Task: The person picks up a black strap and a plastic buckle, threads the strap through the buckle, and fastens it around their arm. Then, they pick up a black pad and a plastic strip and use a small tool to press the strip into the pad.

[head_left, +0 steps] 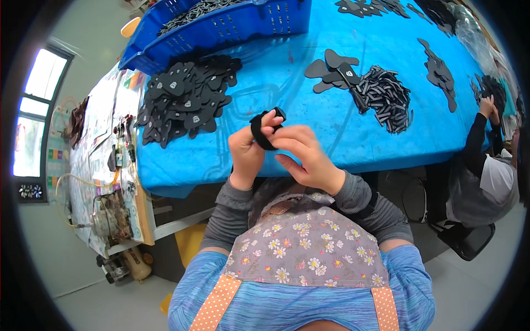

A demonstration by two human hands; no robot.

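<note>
A black strap [257, 131], bent into a loop, is in my left hand [247, 157], whose fingers are closed around it above the table's near edge. A small dark piece [280, 114] shows at the loop's upper end, by the left fingertips. My right hand [309, 155] comes in from the right with its fingers stretched toward the loop and its thumb apart. Its upper fingers are slightly blurred, and whether they touch the strap is hard to see.
Blue sheeting [265, 74] covers the table. Flat black pads [185, 102] lie heaped at left, other pads [333, 70] and short black strips [386, 98] at right. A blue crate [237, 27] of strips stands behind. At far right, another person's hands [488, 106] handle dark pieces.
</note>
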